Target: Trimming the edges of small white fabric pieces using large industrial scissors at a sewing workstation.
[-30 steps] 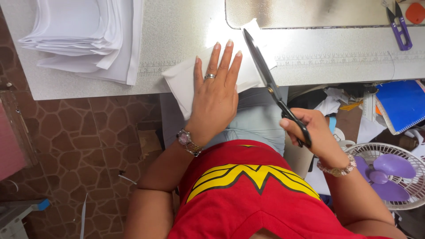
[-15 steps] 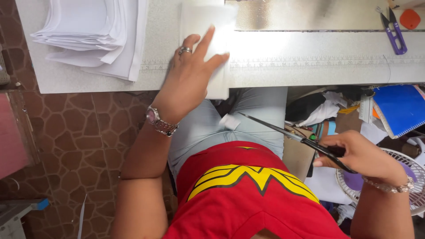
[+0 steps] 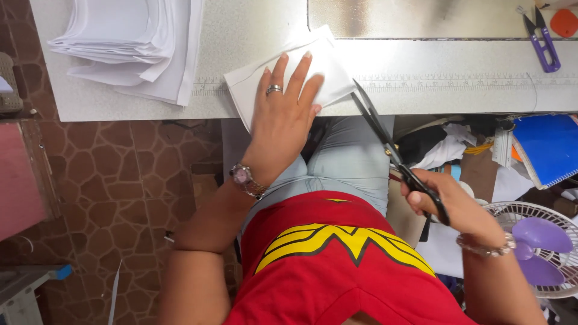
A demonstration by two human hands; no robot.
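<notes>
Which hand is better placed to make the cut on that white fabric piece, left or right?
Right. The right hand grips the black scissors, blades open with tips at the edge of the white fabric piece. The left hand lies flat on the fabric, pinning it to the table.

Left of your table (image 3: 150,102) lies a white fabric stack (image 3: 129,42); purple snips (image 3: 540,39) far right; fan (image 3: 536,247) below it.

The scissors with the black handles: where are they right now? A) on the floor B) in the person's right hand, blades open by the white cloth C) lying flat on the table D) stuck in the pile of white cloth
B: the right hand grips the black scissors, whose open blades reach the edge of the white cloth piece pressed down by the left hand.
</notes>
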